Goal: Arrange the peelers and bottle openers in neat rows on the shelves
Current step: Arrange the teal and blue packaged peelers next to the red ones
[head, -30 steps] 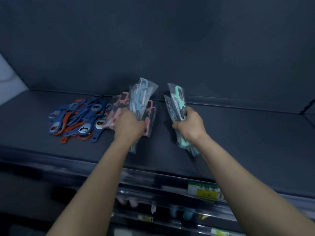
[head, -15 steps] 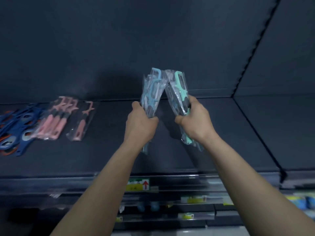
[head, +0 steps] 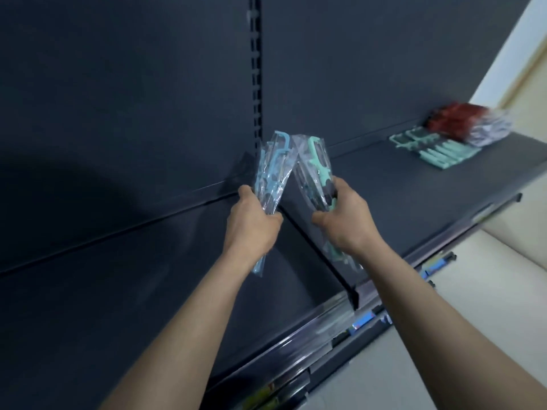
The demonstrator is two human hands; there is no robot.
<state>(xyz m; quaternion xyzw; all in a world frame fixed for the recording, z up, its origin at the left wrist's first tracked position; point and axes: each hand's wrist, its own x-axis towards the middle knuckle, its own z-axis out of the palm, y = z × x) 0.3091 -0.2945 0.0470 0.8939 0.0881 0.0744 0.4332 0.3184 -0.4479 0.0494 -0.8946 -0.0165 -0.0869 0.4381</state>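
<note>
My left hand point(head: 251, 223) grips a bundle of light-blue peelers point(head: 66, 167) in clear plastic bags, held upright above the dark shelf point(head: 148, 276). My right hand point(head: 344, 216) grips a bundle of mint-green peelers point(head: 315, 168) in clear bags, tilted so its top leans against the blue bundle. Both bundles hang over the joint between two shelf sections. A row of mint-green peelers point(head: 432, 149) lies flat on the right shelf section, far right.
Behind the green row sit red-handled items point(head: 455, 118) and a pile of clear bags point(head: 491, 128), blurred. A slotted upright point(head: 256, 69) divides the back panel. Price labels point(head: 361, 321) line the shelf's front edge. A pale wall stands at right.
The view has swung right: the bottle openers and pink peelers on the left are out of view, and the right shelf section with green peelers has appeared. Both hands still hold their bundles.
</note>
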